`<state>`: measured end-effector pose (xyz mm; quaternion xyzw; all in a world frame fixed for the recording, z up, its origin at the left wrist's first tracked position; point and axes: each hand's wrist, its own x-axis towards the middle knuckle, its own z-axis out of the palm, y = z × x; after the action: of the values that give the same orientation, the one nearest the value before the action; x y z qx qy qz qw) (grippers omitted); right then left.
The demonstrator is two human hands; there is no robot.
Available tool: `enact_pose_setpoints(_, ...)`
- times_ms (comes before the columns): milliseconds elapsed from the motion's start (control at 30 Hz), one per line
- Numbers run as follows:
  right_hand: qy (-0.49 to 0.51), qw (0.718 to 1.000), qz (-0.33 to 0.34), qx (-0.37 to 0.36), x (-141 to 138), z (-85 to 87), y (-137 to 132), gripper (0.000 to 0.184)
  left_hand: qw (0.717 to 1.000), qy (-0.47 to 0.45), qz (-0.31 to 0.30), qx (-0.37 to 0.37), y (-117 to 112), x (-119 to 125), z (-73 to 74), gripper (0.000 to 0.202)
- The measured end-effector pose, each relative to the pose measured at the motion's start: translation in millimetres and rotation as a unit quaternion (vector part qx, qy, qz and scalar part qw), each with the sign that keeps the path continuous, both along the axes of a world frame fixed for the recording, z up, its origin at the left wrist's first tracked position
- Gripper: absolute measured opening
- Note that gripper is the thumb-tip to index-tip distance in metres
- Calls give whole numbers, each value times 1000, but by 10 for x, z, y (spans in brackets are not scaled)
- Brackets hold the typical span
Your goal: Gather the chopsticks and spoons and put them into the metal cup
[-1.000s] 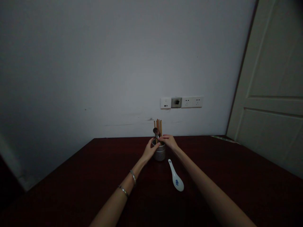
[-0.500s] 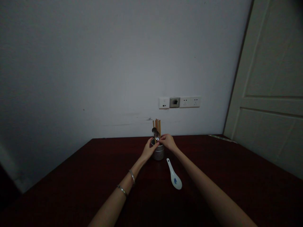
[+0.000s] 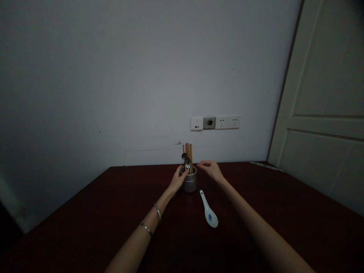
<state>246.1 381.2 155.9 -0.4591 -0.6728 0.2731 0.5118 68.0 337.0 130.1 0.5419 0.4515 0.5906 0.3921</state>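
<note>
A small grey utensil cup [image 3: 190, 183] stands on the dark red table [image 3: 85, 223] near the wall. Wooden chopsticks [image 3: 189, 152] and a metal spoon [image 3: 185, 160] stick up out of it. My left hand [image 3: 179, 178] is wrapped round the cup's left side, thumb near the rim. My right hand [image 3: 211, 170] hovers just right of the cup's rim, fingers loosely stretched, holding nothing. A white ceramic spoon with a blue mark [image 3: 209, 211] lies on the table in front of the cup, between my forearms. Two bracelets sit on my left wrist.
A row of wall sockets and switches [image 3: 215, 123] is mounted above the table's far edge. A pale door [image 3: 327, 113] stands at the right. A thin light strip [image 3: 263, 165] lies at the table's far right corner.
My right hand has let go at the cup's rim and drawn back a little to the right. My left hand stays on the cup.
</note>
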Motion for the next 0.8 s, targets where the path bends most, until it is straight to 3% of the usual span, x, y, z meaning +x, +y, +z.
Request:
enact_pose_setpoints(200, -18, 992, 83, -97, 272, -96, -205, 30, 1000, 4, 7, -15, 4, -26, 1, 56)
enact_pose_setpoints(367, -29, 958, 175, -224, 356, -206, -320, 37, 999, 15, 21, -34, 16, -74, 18, 58)
enact_pose_setpoints(800, 7, 885, 311, -347, 282, -264, -491, 48, 998, 6, 61, -30, -12, -163, 188, 42)
